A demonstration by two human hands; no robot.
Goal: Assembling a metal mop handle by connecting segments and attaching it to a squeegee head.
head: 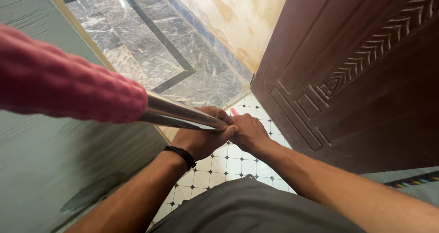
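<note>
A shiny metal pole (180, 115) with a thick pink foam grip (64, 84) at its near end runs from the upper left down toward the floor. My left hand (201, 134), with a black band at the wrist, is wrapped around the pole. My right hand (247, 131) clasps the pole just beyond it, touching the left hand. A small pink part (234, 111) shows past my right fingers. The pole's lower end is hidden behind my hands.
A dark brown carved wooden door (356, 77) stands open on the right. A grey-green wall (55, 169) fills the left. White tiles with small dark dots (228, 164) lie below; grey marble floor (155, 40) lies beyond the threshold.
</note>
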